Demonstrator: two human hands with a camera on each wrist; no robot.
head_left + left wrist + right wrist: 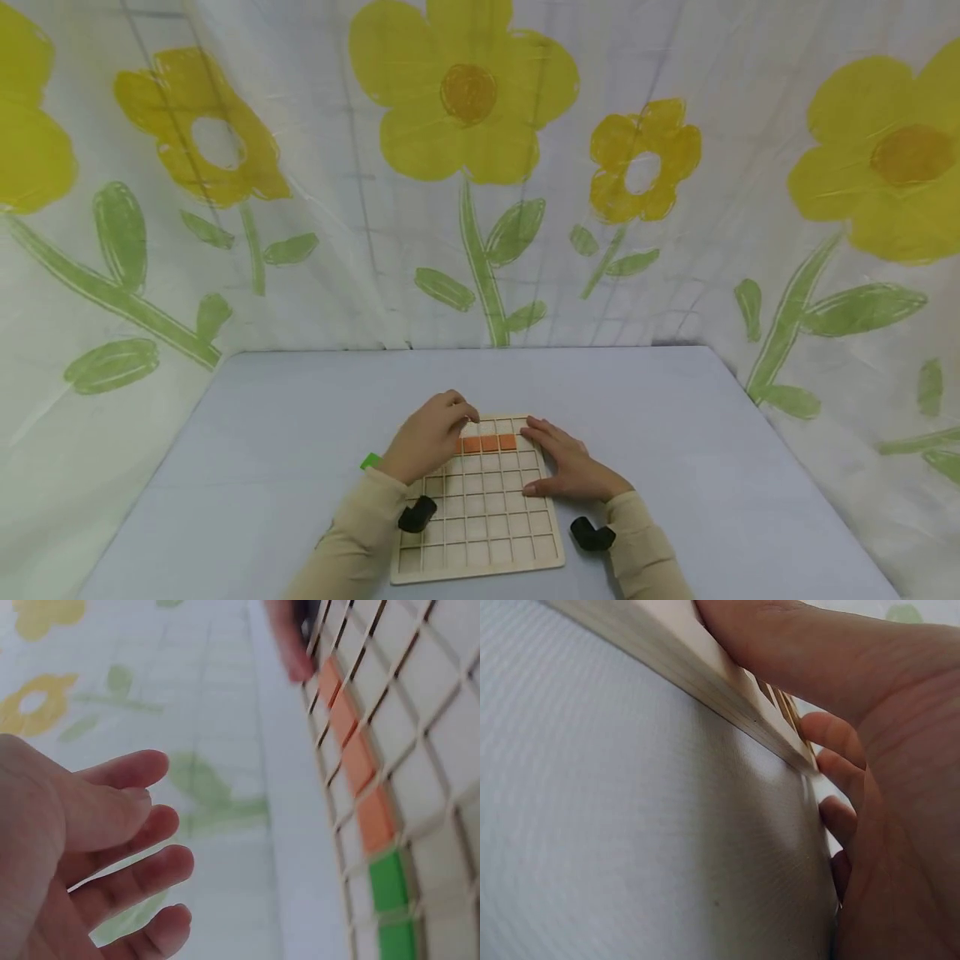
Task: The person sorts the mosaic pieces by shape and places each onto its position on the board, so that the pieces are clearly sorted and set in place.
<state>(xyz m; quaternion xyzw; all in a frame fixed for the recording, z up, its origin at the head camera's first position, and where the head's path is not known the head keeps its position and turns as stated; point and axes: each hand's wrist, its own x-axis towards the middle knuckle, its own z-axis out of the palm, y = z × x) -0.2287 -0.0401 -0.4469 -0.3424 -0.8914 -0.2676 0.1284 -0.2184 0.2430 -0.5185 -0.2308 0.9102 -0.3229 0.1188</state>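
A light wooden grid board [477,575] lies on the table. One of its far rows holds several orange squares [491,442]. In the left wrist view, green squares [390,889] continue the line of orange squares [360,761]. My left hand [427,437] hovers over the board's far left part, fingers loosely bent, nothing visible between thumb and fingertips; it hides part of the grid in the head view. At the right edge, my right hand [573,467] rests with thumb on the board and fingers spread toward the far corner.
A small green piece [371,460] shows beside the left wrist. Black wrist devices [417,514] sit on both sleeves. The pale table [300,400] ends at a white curtain [330,292] printed with yellow flowers.
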